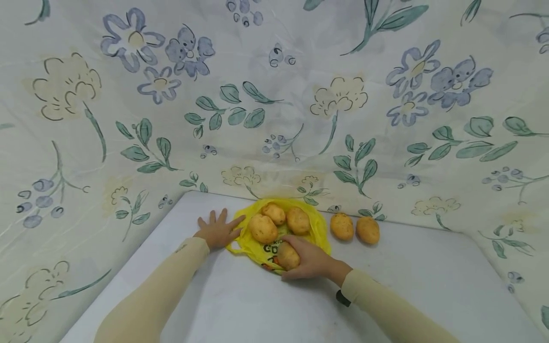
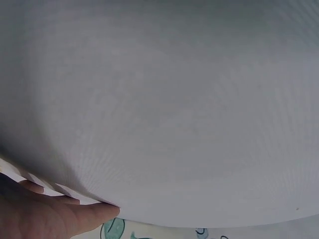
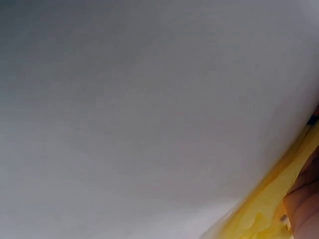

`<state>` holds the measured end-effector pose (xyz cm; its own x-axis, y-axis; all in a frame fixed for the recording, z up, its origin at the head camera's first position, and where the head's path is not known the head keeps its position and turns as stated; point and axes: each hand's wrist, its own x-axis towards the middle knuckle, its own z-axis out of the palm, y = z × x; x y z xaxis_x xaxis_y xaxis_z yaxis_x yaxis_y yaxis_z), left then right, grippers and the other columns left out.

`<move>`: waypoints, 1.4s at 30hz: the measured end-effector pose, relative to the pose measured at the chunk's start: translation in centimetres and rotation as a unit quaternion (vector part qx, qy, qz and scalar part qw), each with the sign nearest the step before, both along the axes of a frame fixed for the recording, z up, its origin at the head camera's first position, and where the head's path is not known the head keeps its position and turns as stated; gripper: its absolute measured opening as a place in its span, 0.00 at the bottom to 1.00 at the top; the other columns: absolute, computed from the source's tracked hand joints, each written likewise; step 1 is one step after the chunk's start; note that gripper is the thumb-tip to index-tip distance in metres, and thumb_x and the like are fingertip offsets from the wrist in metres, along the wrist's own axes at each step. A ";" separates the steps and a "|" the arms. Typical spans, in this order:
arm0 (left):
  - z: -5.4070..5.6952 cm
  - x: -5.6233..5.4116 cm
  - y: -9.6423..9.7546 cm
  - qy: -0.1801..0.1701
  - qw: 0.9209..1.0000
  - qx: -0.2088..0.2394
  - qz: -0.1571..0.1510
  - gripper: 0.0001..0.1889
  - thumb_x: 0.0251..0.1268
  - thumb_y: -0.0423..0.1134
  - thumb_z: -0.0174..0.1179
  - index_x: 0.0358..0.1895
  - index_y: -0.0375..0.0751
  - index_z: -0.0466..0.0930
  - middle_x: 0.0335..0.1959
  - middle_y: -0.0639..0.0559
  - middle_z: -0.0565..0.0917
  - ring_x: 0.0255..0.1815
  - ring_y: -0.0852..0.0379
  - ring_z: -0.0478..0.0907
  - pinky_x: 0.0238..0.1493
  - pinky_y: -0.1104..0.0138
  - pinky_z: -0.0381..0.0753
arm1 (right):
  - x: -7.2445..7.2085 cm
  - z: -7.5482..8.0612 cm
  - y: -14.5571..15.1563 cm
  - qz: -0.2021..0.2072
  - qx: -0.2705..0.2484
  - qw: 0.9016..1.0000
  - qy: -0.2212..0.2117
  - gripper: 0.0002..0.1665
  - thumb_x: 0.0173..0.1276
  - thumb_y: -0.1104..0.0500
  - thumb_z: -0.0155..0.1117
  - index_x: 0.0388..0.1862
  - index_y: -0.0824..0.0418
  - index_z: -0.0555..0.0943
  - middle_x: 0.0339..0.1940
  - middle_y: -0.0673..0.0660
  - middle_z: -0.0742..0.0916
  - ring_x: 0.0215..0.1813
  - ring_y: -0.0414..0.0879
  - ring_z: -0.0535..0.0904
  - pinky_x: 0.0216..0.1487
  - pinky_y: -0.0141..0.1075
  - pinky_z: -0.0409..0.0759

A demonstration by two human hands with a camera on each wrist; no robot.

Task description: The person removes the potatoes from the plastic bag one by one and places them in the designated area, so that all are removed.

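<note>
My right hand grips a potato over the near part of a yellow plastic bag that lies flat on the table. Farther back on the bag sit a large potato, a smaller potato and another potato. With its fingers spread, my left hand rests on the table at the bag's left edge, beside its handle loop. In the left wrist view the fingers lie straight along the surface. A strip of the yellow bag shows next to the right hand in the right wrist view.
Two more potatoes stand side by side right of the bag, one potato nearer to it and the other potato farther right. The white table meets a flower-patterned sheet at the back and sides.
</note>
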<state>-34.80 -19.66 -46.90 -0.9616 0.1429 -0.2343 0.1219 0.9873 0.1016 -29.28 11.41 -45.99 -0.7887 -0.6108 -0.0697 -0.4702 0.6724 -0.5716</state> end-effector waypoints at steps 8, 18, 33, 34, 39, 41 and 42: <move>-0.6 0.0 -0.5 0.002 1.000 -0.004 -0.002 0.35 0.72 0.71 0.31 0.79 0.66 0.50 0.80 0.31 0.44 0.76 0.19 0.38 0.63 0.21 0.37 | 0.1 -0.4 -0.6 0.004 0.043 0.999 0.019 0.56 0.51 0.33 0.75 0.75 0.39 0.58 0.68 0.50 0.75 0.63 0.46 0.74 0.63 0.50 0.75; -0.2 0.2 -0.1 -0.003 1.000 -0.004 0.000 0.35 0.73 0.70 0.32 0.79 0.65 0.50 0.80 0.31 0.45 0.76 0.19 0.39 0.64 0.22 0.38 | 0.4 0.4 -0.9 0.012 0.058 0.998 0.021 0.43 0.61 0.33 0.66 0.72 0.41 0.63 0.62 0.52 0.78 0.54 0.44 0.76 0.55 0.45 0.78; 0.9 -0.2 -0.1 0.001 1.000 -0.010 -0.013 0.34 0.74 0.68 0.31 0.79 0.65 0.48 0.80 0.31 0.44 0.76 0.19 0.39 0.63 0.21 0.39 | 0.1 1.1 -1.1 0.028 0.095 0.995 0.023 0.57 0.49 0.35 0.77 0.75 0.37 0.58 0.65 0.52 0.76 0.59 0.45 0.75 0.61 0.47 0.76; 0.9 -0.2 -0.1 0.000 1.000 -0.011 -0.013 0.34 0.74 0.68 0.31 0.79 0.65 0.48 0.80 0.31 0.44 0.76 0.19 0.39 0.64 0.21 0.39 | 0.2 1.2 -1.2 0.027 0.099 0.994 0.027 0.56 0.50 0.36 0.78 0.74 0.37 0.59 0.65 0.53 0.76 0.57 0.45 0.76 0.59 0.47 0.77; 1.0 0.1 0.0 -0.008 1.000 -0.018 -0.013 0.34 0.73 0.69 0.30 0.79 0.65 0.48 0.80 0.31 0.45 0.76 0.19 0.40 0.64 0.21 0.41 | 1.3 1.7 -1.8 0.034 0.127 0.990 0.057 0.52 0.53 0.40 0.78 0.73 0.37 0.60 0.60 0.55 0.76 0.45 0.43 0.76 0.49 0.39 0.80; 0.8 0.2 0.0 -0.007 1.000 -0.019 -0.013 0.35 0.73 0.70 0.30 0.79 0.65 0.48 0.80 0.31 0.45 0.76 0.19 0.40 0.64 0.21 0.41 | 1.7 1.9 -1.8 0.039 0.129 0.989 0.061 0.51 0.54 0.42 0.78 0.72 0.37 0.61 0.60 0.55 0.76 0.44 0.42 0.76 0.48 0.38 0.80; 0.6 0.2 0.0 -0.005 1.000 -0.020 -0.013 0.35 0.73 0.70 0.30 0.79 0.65 0.48 0.80 0.31 0.45 0.76 0.19 0.40 0.63 0.21 0.41 | 1.8 2.0 -1.8 0.040 0.127 0.989 0.058 0.51 0.54 0.43 0.78 0.73 0.37 0.61 0.60 0.54 0.75 0.45 0.42 0.76 0.49 0.38 0.80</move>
